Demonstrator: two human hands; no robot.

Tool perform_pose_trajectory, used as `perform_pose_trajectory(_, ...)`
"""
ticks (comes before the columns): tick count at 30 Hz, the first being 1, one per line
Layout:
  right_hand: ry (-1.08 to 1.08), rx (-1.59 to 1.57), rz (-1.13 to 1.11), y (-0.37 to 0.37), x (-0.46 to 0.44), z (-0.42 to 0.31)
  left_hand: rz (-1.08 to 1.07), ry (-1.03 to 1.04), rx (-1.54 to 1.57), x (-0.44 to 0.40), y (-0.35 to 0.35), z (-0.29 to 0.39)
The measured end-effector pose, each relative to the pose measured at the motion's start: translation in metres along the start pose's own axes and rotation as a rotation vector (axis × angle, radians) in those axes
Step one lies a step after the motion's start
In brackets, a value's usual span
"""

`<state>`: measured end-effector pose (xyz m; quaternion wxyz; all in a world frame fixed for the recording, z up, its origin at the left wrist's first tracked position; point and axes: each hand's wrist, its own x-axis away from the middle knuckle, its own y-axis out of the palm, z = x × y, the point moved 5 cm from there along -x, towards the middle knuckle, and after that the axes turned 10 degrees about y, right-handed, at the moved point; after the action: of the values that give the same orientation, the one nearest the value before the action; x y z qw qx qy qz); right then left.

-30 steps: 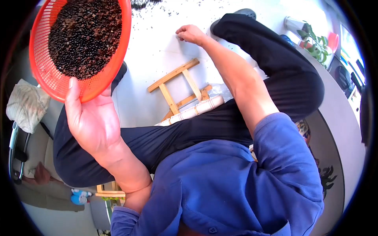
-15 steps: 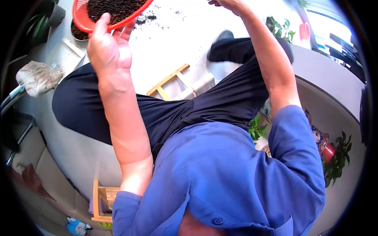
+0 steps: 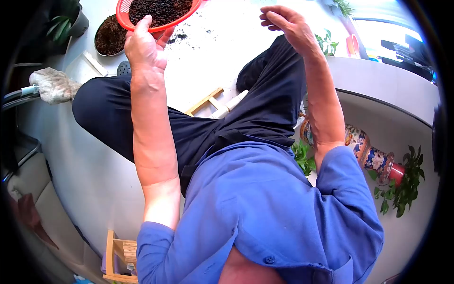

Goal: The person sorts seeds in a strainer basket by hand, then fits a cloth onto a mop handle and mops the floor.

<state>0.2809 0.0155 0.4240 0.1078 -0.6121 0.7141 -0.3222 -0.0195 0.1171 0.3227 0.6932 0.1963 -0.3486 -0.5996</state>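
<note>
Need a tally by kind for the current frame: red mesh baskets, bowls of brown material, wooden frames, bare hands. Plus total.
Red mesh basket: 1
Bowl of brown material: 1
Wooden frames: 2 (between the legs, lower left)
Bare hands: 2 (left hand, right hand)
Total: 6

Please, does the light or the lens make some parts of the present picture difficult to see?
Head view: bright light washes out the floor; head view: the wide lens seems to bend the counter, with black corners; head view: dark contents blend together inside the red basket.
</note>
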Motion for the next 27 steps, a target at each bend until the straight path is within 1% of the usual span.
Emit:
perform_pose_trajectory(2, 0.006, -0.004, 0.046, -0.013, 0.023, -0.011, -0.017, -0.021, 0.001, -0.004, 0.004, 0.003)
perform_pose_trajectory(4, 0.094, -0.085, 0.099, -0.029, 0.038, -0.013, -0.050, 0.004, 0.008, -0.007, 0.008, 0.004)
perform_pose_trajectory(10, 0.057, -0.156, 0.176, -0.065, 0.071, -0.022, -0.031, 0.009, -0.041, -0.010, 0.006, 0.002)
perform_pose_trajectory(12, 0.019, -0.134, 0.210, -0.075, 0.080, -0.022, 0.057, -0.014, -0.096, -0.010, 0.000, -0.002)
perform_pose_trajectory(20, 0.079, -0.209, 0.278, -0.097, 0.114, -0.002, -0.011, -0.077, -0.157, -0.005, -0.013, -0.012)
perform_pose_trajectory(27, 0.080, -0.258, 0.299, -0.113, 0.128, 0.011, 0.003, -0.082, -0.178, -0.006, -0.019, -0.016)
